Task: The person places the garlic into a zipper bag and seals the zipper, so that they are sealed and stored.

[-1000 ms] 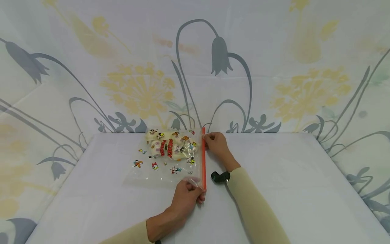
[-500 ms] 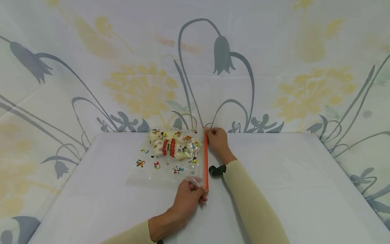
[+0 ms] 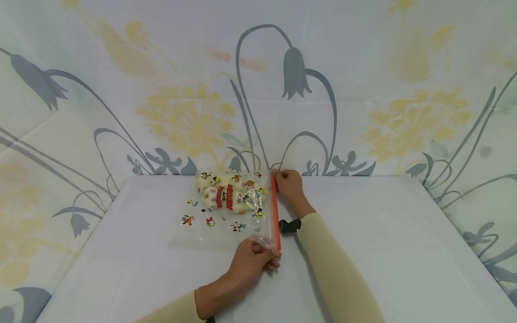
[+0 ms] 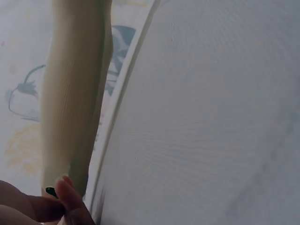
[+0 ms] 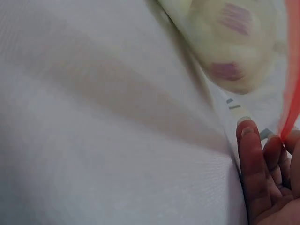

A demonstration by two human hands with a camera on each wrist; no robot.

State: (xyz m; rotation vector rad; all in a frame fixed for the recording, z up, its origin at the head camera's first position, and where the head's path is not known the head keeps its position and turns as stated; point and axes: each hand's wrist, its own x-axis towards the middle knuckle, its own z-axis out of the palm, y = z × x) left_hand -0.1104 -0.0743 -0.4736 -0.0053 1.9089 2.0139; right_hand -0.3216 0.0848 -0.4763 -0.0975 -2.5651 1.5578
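Observation:
A clear zip bag point(image 3: 194, 233) printed with cartoon characters and "Mickey and Friends" lies on the white table, with an orange-red strip point(image 3: 277, 215) along its right edge. Inside it are pale yellow rounded things point(image 3: 214, 197) with purple patches; their kind is unclear through the print. My left hand point(image 3: 248, 264) pinches the near corner of the bag at the strip's end. At the far end, my right hand point(image 3: 290, 186) pinches the strip between thumb and finger. The right wrist view shows this pinch on the strip point(image 5: 291, 93), with other fingers point(image 5: 252, 164) extended beside it.
The white table point(image 3: 383, 246) extends on both sides of the bag. Behind it hangs a white cloth point(image 3: 355, 54) with grey and yellow flowers, close to the bag's far edge. A black wrist device point(image 3: 290, 225) sits at the right wrist.
My right hand has moved slightly away from me along the strip to its far end. My left hand has shifted the near corner slightly right, so the strip now slants.

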